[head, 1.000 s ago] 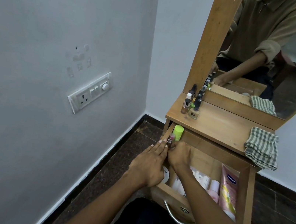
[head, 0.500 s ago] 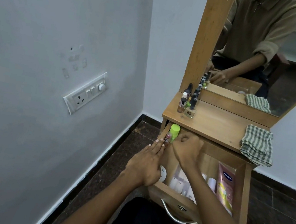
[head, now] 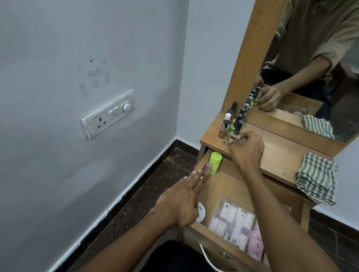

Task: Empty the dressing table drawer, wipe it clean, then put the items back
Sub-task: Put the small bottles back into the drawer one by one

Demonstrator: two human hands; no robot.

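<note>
The wooden drawer (head: 231,186) of the dressing table is pulled out. In it are a lime-green container (head: 214,162), a small pink bottle (head: 206,168), a white round jar (head: 201,211), a clear pouch of sachets (head: 233,222) and a pink tube (head: 256,244). My left hand (head: 181,200) rests flat on the drawer's left wall, fingertips by the pink bottle. On the tabletop (head: 283,154), my right hand (head: 248,150) curls its fingers round a small square glass bottle (head: 234,138).
A row of nail polish bottles (head: 240,119) stands at the tabletop's left end below the mirror (head: 349,68). A folded green checked cloth (head: 317,179) lies at the right end. A wall with a switch board (head: 109,113) is close on the left.
My right hand has lifted out of the drawer's back left corner and moved up to the tabletop, where it now grips the small glass bottle. My left hand has stayed on the drawer wall.
</note>
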